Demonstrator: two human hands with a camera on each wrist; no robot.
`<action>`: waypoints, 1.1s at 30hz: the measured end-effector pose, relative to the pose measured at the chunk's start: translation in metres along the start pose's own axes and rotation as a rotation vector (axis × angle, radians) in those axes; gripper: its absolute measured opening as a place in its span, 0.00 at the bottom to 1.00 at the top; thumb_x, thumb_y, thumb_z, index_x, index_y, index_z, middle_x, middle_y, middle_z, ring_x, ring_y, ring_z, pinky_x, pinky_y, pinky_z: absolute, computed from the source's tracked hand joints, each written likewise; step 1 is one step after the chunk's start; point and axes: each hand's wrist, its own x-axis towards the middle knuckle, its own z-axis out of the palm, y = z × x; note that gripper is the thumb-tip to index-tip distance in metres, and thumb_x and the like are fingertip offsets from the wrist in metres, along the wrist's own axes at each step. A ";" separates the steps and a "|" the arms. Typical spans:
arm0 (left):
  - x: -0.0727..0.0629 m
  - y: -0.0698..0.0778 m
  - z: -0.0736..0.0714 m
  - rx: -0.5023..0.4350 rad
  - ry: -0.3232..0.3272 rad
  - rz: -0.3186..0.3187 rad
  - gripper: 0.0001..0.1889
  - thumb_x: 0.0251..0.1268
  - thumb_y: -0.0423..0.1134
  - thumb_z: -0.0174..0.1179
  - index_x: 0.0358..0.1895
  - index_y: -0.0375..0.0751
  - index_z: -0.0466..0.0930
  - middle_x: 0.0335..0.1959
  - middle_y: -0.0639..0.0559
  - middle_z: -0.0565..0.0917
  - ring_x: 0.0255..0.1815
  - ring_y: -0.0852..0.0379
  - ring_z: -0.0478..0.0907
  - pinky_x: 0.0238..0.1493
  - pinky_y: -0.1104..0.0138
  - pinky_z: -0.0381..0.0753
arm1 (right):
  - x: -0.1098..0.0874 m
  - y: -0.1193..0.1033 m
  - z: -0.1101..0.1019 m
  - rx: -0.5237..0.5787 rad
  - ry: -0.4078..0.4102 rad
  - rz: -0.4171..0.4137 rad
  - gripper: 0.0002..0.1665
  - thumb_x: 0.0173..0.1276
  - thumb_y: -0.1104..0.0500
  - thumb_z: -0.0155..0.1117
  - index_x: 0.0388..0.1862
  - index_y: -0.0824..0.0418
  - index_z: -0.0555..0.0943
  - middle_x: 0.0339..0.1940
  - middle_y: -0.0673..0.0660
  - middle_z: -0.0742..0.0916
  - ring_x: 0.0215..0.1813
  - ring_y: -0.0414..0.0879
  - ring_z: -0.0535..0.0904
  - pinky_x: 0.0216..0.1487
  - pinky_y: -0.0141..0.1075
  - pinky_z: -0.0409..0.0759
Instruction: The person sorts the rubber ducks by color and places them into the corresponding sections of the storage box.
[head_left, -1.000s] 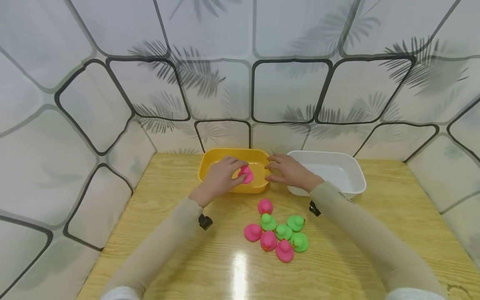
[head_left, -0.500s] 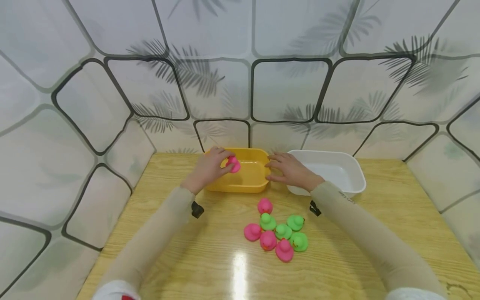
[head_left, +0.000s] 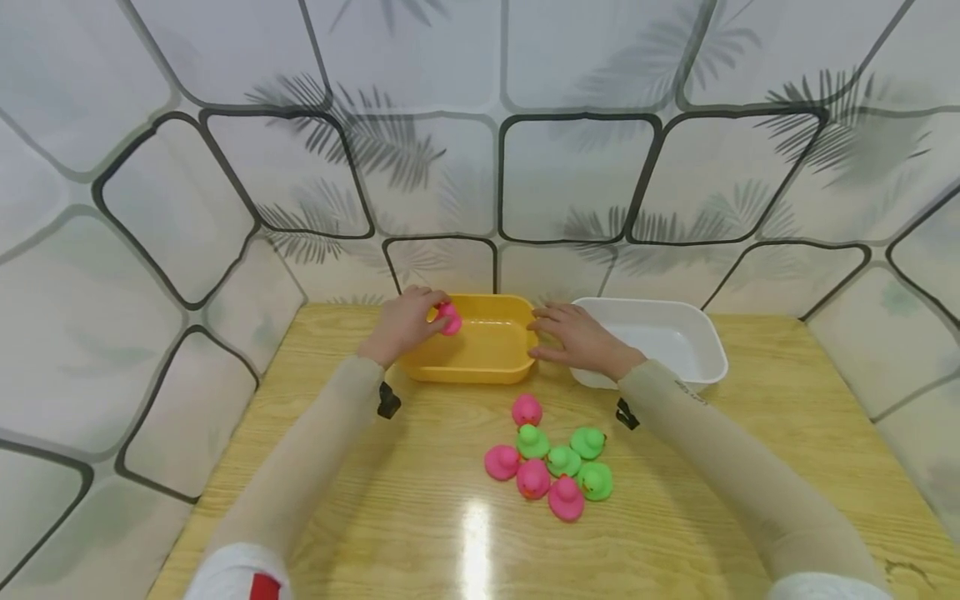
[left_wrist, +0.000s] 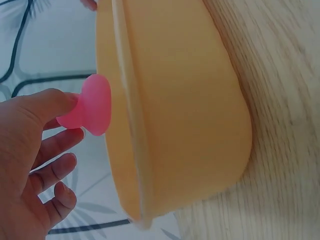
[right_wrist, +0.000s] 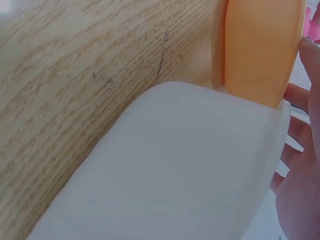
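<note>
My left hand [head_left: 405, 325] pinches a pink rubber duck [head_left: 450, 319] between thumb and fingers at the left end of the yellow tub [head_left: 468, 374]. In the left wrist view the duck [left_wrist: 96, 106] is up at the tub's rim, its rounded base toward the tub, while the other fingers are loosely bent. My right hand [head_left: 577, 337] reaches over the left end of the white tub [head_left: 678, 342], fingers spread and their tips at the yellow tub's right rim. Nothing shows in its grasp in the right wrist view.
On the wooden table [head_left: 420, 517], in front of the tubs, lies a loose cluster of pink ducks [head_left: 527, 410] and green ducks [head_left: 596, 482]. The two tubs stand side by side near the patterned back wall [head_left: 577, 175].
My left hand, with the pink duck in its pinch, has moved left and a little back, from the middle of the yellow tub to its left end. The right hand stays in place.
</note>
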 end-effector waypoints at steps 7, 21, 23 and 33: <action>0.000 -0.016 0.002 0.008 -0.012 -0.030 0.15 0.72 0.43 0.67 0.55 0.38 0.85 0.49 0.41 0.88 0.51 0.40 0.81 0.55 0.48 0.81 | 0.000 0.000 0.000 -0.009 -0.003 0.004 0.30 0.74 0.44 0.67 0.64 0.64 0.81 0.72 0.68 0.78 0.77 0.69 0.65 0.76 0.65 0.60; 0.002 -0.027 -0.003 0.016 -0.037 -0.103 0.16 0.73 0.42 0.66 0.57 0.38 0.84 0.52 0.41 0.87 0.54 0.38 0.79 0.53 0.45 0.82 | 0.000 0.003 0.004 -0.010 -0.034 0.009 0.31 0.75 0.43 0.65 0.67 0.63 0.80 0.74 0.67 0.76 0.78 0.69 0.63 0.76 0.65 0.59; 0.001 -0.027 -0.004 0.019 -0.048 -0.111 0.16 0.73 0.42 0.66 0.58 0.38 0.84 0.52 0.41 0.87 0.54 0.38 0.79 0.53 0.44 0.82 | 0.001 0.003 0.005 -0.005 -0.039 0.013 0.31 0.76 0.43 0.65 0.67 0.62 0.80 0.74 0.66 0.76 0.79 0.69 0.63 0.76 0.66 0.59; -0.005 -0.022 -0.003 -0.007 -0.058 -0.095 0.20 0.74 0.42 0.65 0.62 0.35 0.82 0.53 0.39 0.86 0.55 0.37 0.80 0.55 0.45 0.81 | 0.000 0.003 0.004 -0.005 -0.038 0.013 0.31 0.75 0.43 0.65 0.67 0.62 0.80 0.74 0.66 0.76 0.78 0.68 0.64 0.76 0.65 0.59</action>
